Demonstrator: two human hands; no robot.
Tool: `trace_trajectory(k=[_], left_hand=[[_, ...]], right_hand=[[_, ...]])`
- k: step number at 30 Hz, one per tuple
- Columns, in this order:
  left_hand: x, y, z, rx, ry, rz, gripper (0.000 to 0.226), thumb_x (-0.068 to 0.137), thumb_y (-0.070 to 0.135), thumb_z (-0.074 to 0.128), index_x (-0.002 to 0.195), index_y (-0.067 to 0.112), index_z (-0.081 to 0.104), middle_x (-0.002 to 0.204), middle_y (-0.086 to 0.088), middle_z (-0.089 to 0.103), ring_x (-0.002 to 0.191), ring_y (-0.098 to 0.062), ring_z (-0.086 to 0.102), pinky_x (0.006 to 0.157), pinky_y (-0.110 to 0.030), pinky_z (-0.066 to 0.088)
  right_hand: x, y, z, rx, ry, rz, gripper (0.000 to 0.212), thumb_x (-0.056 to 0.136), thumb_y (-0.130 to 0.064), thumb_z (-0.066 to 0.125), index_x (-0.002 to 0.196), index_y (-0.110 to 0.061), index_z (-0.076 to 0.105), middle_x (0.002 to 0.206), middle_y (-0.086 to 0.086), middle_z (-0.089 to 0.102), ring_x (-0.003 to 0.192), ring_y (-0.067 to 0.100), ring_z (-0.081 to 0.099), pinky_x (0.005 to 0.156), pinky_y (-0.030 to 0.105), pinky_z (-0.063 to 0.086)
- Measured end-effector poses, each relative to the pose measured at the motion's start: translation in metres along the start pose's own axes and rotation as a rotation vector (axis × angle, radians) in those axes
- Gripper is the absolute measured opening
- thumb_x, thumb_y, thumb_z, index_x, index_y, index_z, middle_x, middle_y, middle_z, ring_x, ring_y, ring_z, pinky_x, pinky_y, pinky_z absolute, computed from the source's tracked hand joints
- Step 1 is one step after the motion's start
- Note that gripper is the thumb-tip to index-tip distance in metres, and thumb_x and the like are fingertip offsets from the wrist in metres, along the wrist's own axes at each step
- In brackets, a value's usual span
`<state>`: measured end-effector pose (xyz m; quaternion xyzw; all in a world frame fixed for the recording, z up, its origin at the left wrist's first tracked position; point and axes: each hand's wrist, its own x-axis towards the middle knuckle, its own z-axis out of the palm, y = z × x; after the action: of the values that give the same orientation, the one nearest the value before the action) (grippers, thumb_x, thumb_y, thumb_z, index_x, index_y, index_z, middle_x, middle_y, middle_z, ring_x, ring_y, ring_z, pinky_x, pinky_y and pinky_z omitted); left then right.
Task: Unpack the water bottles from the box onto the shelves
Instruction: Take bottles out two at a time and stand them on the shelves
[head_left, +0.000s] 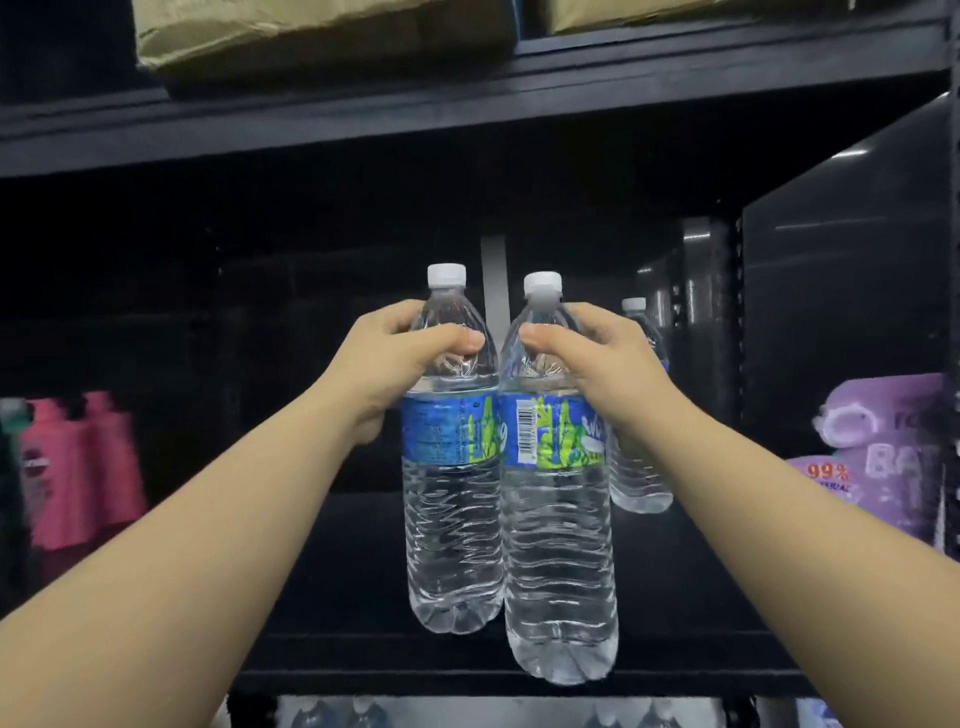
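I hold two clear water bottles with white caps and blue-green labels, side by side in front of a black shelf (363, 587). My left hand (395, 364) grips the shoulder of the left bottle (452, 535). My right hand (587, 358) grips the shoulder of the right bottle (558, 571), whose base hangs over the shelf's front edge. Both bottles are upright and touch each other. A third water bottle (639, 467) stands on the shelf behind my right hand, partly hidden. The box is out of view.
Pink bottles (83, 467) stand at the shelf's left end and purple packs (883, 457) at its right. Cardboard boxes (311, 36) sit on the shelf above. More bottle tops (337, 714) show on the shelf below. A black upright panel (841, 270) bounds the right side.
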<state>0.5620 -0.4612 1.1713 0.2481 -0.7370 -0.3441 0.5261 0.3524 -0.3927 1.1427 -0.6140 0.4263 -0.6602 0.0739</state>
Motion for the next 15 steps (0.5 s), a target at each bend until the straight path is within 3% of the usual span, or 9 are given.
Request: trace_trajectory(k=[2, 5, 6, 9, 11, 15], left_hand=[[0.005, -0.007, 0.001, 0.009, 0.022, -0.010, 0.015, 0.078, 0.019, 0.087, 0.091, 0.016, 0.079, 0.087, -0.006, 0.079, 0.079, -0.019, 0.073, 0.074, -0.035, 0.058], [0.006, -0.023, 0.007, 0.021, 0.033, -0.031, 0.017, 0.079, 0.023, 0.088, 0.093, 0.017, 0.080, 0.087, -0.001, 0.081, 0.077, -0.015, 0.075, 0.074, -0.034, 0.057], [0.006, -0.028, 0.009, 0.020, 0.037, -0.030, 0.018, 0.079, 0.026, 0.087, 0.095, 0.019, 0.080, 0.089, 0.000, 0.081, 0.079, -0.013, 0.076, 0.076, -0.034, 0.057], [0.006, -0.044, 0.016, 0.030, 0.075, -0.006, 0.035, 0.077, 0.047, 0.084, 0.106, 0.028, 0.076, 0.099, 0.005, 0.081, 0.093, -0.012, 0.077, 0.090, -0.039, 0.059], [0.002, -0.054, 0.022, 0.024, 0.118, 0.012, 0.059, 0.068, 0.066, 0.078, 0.118, 0.037, 0.070, 0.107, 0.011, 0.079, 0.101, -0.010, 0.076, 0.099, -0.045, 0.057], [-0.009, -0.071, 0.035, -0.061, 0.171, 0.052, 0.063, 0.076, 0.067, 0.076, 0.132, 0.046, 0.059, 0.108, 0.019, 0.077, 0.100, -0.005, 0.076, 0.099, -0.044, 0.058]], right_hand=[[0.005, 0.004, 0.003, -0.031, -0.004, -0.010, 0.019, 0.086, -0.039, 0.084, 0.102, -0.028, 0.080, 0.099, -0.001, 0.080, 0.096, 0.020, 0.076, 0.086, 0.034, 0.060], [0.010, 0.017, 0.008, -0.088, 0.012, 0.008, 0.070, 0.070, -0.070, 0.084, 0.127, -0.032, 0.071, 0.116, -0.003, 0.078, 0.108, 0.021, 0.074, 0.102, 0.049, 0.057], [0.011, 0.020, 0.009, -0.094, 0.001, 0.018, 0.077, 0.068, -0.074, 0.082, 0.132, -0.033, 0.068, 0.116, -0.002, 0.078, 0.108, 0.022, 0.074, 0.103, 0.051, 0.056], [0.009, 0.030, 0.014, -0.098, -0.023, 0.051, 0.073, 0.073, -0.072, 0.075, 0.137, -0.041, 0.061, 0.107, 0.008, 0.078, 0.095, 0.026, 0.076, 0.093, 0.051, 0.061], [0.003, 0.035, 0.018, -0.109, -0.012, 0.060, 0.075, 0.075, -0.073, 0.073, 0.142, -0.045, 0.053, 0.106, 0.010, 0.076, 0.083, 0.018, 0.074, 0.081, 0.041, 0.061], [-0.006, 0.045, 0.021, -0.036, 0.054, 0.050, 0.083, 0.071, -0.077, 0.074, 0.144, -0.049, 0.049, 0.123, -0.007, 0.073, 0.112, 0.013, 0.071, 0.105, 0.048, 0.054]])
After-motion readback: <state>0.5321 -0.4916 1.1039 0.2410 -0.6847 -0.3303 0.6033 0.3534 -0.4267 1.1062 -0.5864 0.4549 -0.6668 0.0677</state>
